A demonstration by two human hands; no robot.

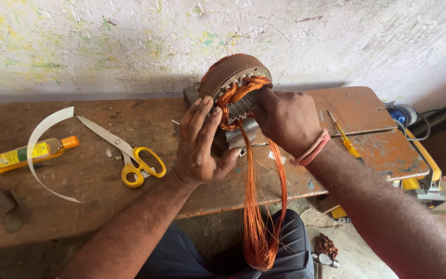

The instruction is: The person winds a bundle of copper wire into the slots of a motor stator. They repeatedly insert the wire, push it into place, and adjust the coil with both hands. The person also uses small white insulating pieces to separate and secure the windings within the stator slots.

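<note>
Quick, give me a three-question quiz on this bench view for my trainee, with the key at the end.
1. True or false: the scissors lie to the left of the left hand.
2. What does the right hand grip at the stator? A) copper wire B) the screwdriver C) the bottle
3. Fill in: the loose wire bundle hangs down past the bench edge over the person's ____.

Key:
1. True.
2. A: its fingers close on the copper wire at the stator face; the screwdriver and the bottle lie untouched on the bench.
3. Lap.
</note>
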